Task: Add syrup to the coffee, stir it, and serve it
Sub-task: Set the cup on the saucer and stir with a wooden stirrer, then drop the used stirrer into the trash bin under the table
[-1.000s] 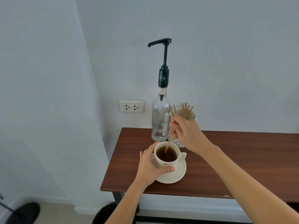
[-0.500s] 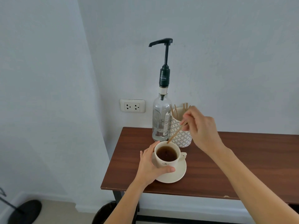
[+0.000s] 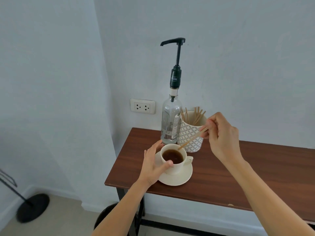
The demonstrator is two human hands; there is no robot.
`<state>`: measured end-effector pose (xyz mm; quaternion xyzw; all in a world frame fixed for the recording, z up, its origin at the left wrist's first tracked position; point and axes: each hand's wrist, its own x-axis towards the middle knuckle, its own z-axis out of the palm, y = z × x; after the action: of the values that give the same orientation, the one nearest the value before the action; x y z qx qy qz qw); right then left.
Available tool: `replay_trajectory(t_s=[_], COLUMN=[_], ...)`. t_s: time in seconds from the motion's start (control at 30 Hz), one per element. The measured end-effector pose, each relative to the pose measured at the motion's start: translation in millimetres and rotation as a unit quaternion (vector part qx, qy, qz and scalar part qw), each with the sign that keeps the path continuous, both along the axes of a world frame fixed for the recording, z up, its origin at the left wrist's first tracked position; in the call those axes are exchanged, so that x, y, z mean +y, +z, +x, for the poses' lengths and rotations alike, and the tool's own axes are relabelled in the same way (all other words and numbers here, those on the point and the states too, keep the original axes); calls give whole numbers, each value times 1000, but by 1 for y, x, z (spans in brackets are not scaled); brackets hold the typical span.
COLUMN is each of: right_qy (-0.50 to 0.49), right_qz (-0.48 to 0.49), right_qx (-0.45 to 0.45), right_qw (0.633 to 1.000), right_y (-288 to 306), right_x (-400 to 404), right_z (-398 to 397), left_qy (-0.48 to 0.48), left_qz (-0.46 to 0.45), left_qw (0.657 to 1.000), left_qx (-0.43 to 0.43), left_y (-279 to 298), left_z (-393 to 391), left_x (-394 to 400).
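Observation:
A cream cup of dark coffee stands on a cream saucer near the table's left front corner. My left hand wraps the cup's left side, thumb on the rim. My right hand pinches a thin wooden stir stick that slants down-left, its lower tip at the cup's far rim. Behind the cup stands a clear glass syrup bottle with a tall black pump.
A patterned white holder with several more wooden sticks stands right of the bottle. The brown wooden table stretches to the right. A wall socket is at the back left. A dark bin sits below the table's front edge.
My right hand has lifted the stick out of the coffee and moved up and right. My left hand has stayed on the cup.

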<state>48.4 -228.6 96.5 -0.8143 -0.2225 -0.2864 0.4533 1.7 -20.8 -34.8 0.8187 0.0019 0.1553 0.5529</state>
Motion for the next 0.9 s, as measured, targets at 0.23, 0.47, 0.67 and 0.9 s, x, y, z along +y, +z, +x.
replay_trajectory(t_s=[0.23,0.47,0.67,0.9], right_qy=[-19,67,69,67], right_qz=[162,235,154,-34], right_qx=[113,186,189,183], right_qw=[980,952,967,980], right_y=[4,-3,-54,-138], right_x=[13,106,231,349], right_z=[8,-30,-85,-128], left_qy=[140,277,260,187], left_qz=[45,122,215,317], left_qw=[988,950,941,927], left_qx=[-49,-76,12,74], left_y=[7,14,10,-19], left_z=[-9,-5,7,26], left_x=[50,215,341,397])
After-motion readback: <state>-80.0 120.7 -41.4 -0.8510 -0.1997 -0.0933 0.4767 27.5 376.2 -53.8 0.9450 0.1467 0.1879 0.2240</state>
